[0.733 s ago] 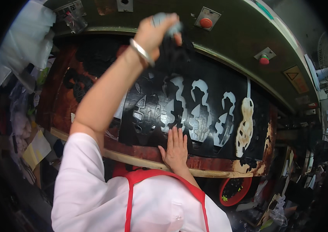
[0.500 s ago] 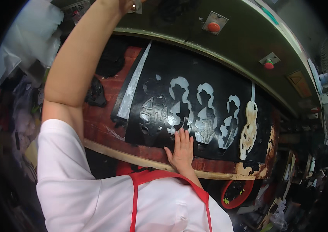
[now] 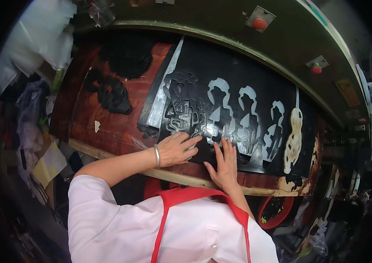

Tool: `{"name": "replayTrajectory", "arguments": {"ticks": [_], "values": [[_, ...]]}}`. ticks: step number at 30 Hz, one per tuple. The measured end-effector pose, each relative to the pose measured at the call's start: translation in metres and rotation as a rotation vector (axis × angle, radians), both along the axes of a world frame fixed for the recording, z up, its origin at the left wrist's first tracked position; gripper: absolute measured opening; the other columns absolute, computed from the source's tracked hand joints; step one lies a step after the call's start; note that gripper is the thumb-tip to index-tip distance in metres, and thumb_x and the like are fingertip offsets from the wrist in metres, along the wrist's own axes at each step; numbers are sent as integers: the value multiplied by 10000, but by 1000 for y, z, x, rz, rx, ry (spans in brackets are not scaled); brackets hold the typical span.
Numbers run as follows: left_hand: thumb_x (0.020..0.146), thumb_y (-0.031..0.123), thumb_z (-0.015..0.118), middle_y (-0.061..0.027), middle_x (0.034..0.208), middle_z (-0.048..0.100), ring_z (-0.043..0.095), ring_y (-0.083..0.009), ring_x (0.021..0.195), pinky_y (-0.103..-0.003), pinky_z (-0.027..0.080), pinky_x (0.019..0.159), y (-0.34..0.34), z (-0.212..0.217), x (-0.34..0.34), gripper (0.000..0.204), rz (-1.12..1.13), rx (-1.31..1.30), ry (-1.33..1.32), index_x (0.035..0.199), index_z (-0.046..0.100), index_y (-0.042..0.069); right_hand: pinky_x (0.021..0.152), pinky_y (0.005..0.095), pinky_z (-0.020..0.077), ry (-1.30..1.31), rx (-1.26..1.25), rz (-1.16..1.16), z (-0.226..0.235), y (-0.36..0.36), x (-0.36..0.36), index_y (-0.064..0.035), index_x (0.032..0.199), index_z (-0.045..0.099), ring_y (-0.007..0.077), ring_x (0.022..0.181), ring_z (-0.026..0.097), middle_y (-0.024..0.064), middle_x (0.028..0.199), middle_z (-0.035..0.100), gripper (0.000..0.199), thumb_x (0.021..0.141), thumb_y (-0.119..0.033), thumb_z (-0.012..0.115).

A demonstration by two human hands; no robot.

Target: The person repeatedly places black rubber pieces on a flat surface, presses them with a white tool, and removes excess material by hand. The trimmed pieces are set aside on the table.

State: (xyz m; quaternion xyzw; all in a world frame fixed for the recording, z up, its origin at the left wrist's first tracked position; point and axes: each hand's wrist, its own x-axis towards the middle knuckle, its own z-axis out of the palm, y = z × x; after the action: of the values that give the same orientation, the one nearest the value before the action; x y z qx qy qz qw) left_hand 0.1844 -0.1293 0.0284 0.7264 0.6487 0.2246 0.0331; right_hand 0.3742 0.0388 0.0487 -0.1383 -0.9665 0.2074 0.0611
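1. Black sheet lies flat on the red-brown bench, w/ a row of cut-out holes; both hands sit at its near edge.
2. L hand: fingers half-curled, tips at a metal die on the sheet. No closed grip visible.
3. R hand: fingers spread, palm flat on the sheet, holds nothing.
4. Sheet looks thin, floppy, light; webs btwn holes prob tear easily. Best hold: solid near edge, both hands.
5. Black scrap lies left, well apart.
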Motion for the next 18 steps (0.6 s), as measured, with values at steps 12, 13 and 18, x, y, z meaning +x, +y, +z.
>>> {"name": "replayTrajectory", "arguments": {"ticks": [12,13,18], "values": [[980,150,559,-93,1026,674,620,-117,696,-257,524,638,43,29,-29,166,549,144,-1465,1090,598,31,1089,494,324,79,-34,-53,10,-1,-5,-10,1266,548,427,1333,367,219,1418,416,551,781,-178,750],[992,165,551,-84,1011,675,615,-88,683,-233,519,625,42,33,-36,201,562,241,-1472,1130,592,24,1069,480,358,118,-46,-65,14,-3,-6,-7,1217,586,426,1307,402,216,1386,459,493,778,-161,750],[767,80,767,-117,1061,613,645,-272,827,-329,548,698,29,31,-26,241,155,259,-550,987,669,66,726,304,513,-40,-470,-218,24,-26,-14,15,947,627,212,881,653,148,981,656,222,814,-122,740]]}}
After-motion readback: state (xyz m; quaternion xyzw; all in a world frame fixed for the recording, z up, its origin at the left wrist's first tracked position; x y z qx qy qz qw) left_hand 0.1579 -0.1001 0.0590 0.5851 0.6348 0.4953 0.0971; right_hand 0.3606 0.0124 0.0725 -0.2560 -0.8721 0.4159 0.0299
